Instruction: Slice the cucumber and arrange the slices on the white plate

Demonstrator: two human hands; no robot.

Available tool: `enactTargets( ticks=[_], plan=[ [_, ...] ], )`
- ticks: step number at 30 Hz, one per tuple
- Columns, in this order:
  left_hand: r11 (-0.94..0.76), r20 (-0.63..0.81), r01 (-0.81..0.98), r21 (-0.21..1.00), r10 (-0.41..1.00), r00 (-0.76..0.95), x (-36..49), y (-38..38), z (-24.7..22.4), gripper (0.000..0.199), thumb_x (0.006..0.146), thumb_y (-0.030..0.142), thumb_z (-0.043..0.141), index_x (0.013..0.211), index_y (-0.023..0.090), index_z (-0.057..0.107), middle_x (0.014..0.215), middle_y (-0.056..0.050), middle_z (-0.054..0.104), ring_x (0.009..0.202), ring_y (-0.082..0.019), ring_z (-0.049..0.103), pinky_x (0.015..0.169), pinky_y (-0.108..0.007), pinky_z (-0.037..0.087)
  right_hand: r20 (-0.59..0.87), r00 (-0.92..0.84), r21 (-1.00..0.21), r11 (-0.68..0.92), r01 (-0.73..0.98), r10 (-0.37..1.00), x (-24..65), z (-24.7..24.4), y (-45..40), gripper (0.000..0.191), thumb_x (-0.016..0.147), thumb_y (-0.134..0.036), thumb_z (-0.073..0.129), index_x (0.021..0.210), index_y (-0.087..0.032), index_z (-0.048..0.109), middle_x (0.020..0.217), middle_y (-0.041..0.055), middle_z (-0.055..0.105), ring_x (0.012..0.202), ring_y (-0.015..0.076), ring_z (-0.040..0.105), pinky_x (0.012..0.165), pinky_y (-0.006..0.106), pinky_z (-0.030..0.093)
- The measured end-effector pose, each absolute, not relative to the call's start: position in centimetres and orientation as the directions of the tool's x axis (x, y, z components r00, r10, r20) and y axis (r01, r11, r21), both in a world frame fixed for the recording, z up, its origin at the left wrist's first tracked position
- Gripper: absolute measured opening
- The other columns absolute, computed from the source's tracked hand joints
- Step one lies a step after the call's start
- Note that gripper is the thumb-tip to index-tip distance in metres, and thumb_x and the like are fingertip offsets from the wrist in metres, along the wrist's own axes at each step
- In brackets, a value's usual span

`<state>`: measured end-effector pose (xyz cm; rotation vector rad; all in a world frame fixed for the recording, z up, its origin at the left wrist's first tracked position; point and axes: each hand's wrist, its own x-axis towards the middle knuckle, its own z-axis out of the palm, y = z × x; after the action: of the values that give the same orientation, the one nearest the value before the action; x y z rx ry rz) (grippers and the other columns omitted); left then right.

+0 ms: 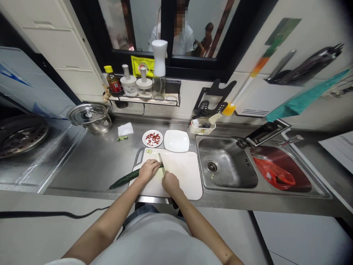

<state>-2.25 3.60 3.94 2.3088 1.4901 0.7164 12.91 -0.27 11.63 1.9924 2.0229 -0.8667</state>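
A long green cucumber [124, 180] lies across the left edge of the white cutting board [189, 176], its left part over the steel counter. My left hand [149, 170] is closed over the cucumber near its right end. Wrapped round a knife's handle is my right hand [170, 183]; the knife blade [161, 161] points away from me at the cucumber's end. A few pale slices [149, 151] lie at the board's top left. Behind the board are a small plate with red pieces [152, 138] and a bare white plate [177, 141].
To the right is a steel sink [228, 162] with a red bag [274, 176] in its far basin. A lidded pot [92, 119], a white paper [125, 129] and green scraps [122, 138] are at the left. Bottles stand on a wall rack [146, 99].
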Motion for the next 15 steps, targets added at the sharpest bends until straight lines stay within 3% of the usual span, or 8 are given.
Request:
enactTargets(
  ticks=[15],
  plan=[
    [-0.411, 0.233, 0.758, 0.507, 0.912, 0.339, -2.28, 3.53, 4.16, 0.025, 0.093, 0.031, 0.048, 0.105, 0.026, 0.069, 0.098, -0.004, 0.066, 0.092, -0.018, 0.055, 0.081, -0.030, 0.045, -0.495, -0.086, -0.284, -0.067, 0.957, 0.864, 12.47, 10.99, 0.23, 0.034, 0.092, -0.014, 0.036, 0.117, -0.010, 0.057, 0.106, 0.0177, 0.067, 0.105, 0.0223, 0.063, 0.082, 0.029, 0.045]
  ],
)
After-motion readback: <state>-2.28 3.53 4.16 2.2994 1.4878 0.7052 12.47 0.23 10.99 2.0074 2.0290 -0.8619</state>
